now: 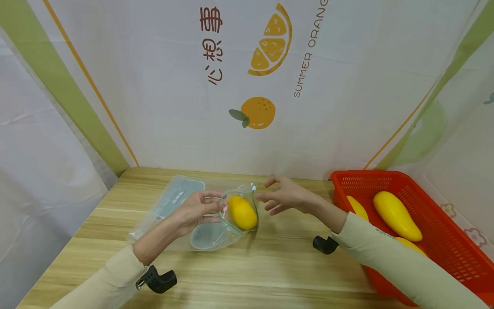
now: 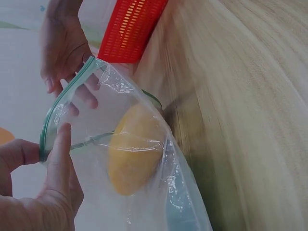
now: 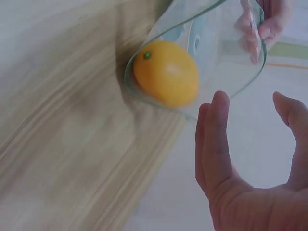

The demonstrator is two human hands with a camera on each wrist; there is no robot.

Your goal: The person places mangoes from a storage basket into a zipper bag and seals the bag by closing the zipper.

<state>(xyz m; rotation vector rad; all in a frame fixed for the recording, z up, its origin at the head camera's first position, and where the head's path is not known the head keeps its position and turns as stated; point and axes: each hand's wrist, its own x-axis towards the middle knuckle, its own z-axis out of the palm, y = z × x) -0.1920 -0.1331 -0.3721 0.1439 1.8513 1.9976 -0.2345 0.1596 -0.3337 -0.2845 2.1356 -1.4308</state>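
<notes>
My left hand pinches the rim of a clear zip bag with a green seal strip, between thumb and fingers. The bag's mouth gapes toward the right. Just inside the mouth lies a yellow mango, its small green stem end facing out in the right wrist view. Beside the mouth, my right hand is held with fingers spread and thumb apart, nothing between them. The bag's body, with its pale blue printed panels, stretches left across the wooden table.
A red plastic basket stands at the table's right side, holding several yellow mangoes, some partly hidden by my right sleeve. A white cloth with orange prints hangs behind the table. A black camera mount sits by my left wrist.
</notes>
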